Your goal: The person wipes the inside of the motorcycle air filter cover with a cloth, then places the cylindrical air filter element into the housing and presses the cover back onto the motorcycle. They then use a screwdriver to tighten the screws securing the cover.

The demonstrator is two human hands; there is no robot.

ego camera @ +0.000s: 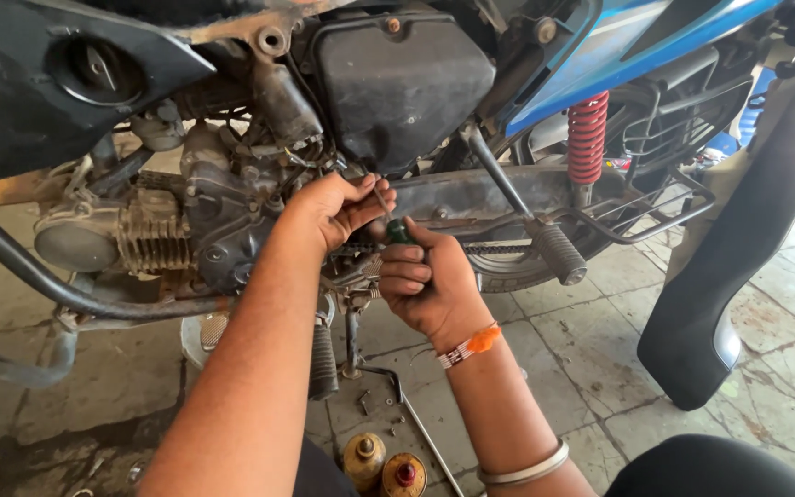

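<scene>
Nearest to me, at the bottom edge, 2 small oil cans [384, 463] stand on the stone floor [600, 350], their bases cut off by the frame, with a thin metal rod [420, 423] lying beside them and a few small bolts I can barely make out. My knee shows as a dark shape at the lower right, mostly out of view.

Above that, my right hand [430, 285] is clenched around the green handle of a screwdriver [397, 228]; only the handle's top shows, the rest sits inside my fist. Its thin shaft runs up to my left hand [333, 210], whose fingers pinch the shaft near its tip. The tip itself is hidden behind my fingers, so I cannot tell what it meets.

Just behind my hands is the motorcycle engine [186, 230], grimy, with finned cylinder to the left. The kick lever [526, 216] slants down to the right. Further back hang the black air box [397, 74], the red shock spring [587, 136] and blue bodywork [618, 55]. A loose black seat [738, 239] leans at the right.
</scene>
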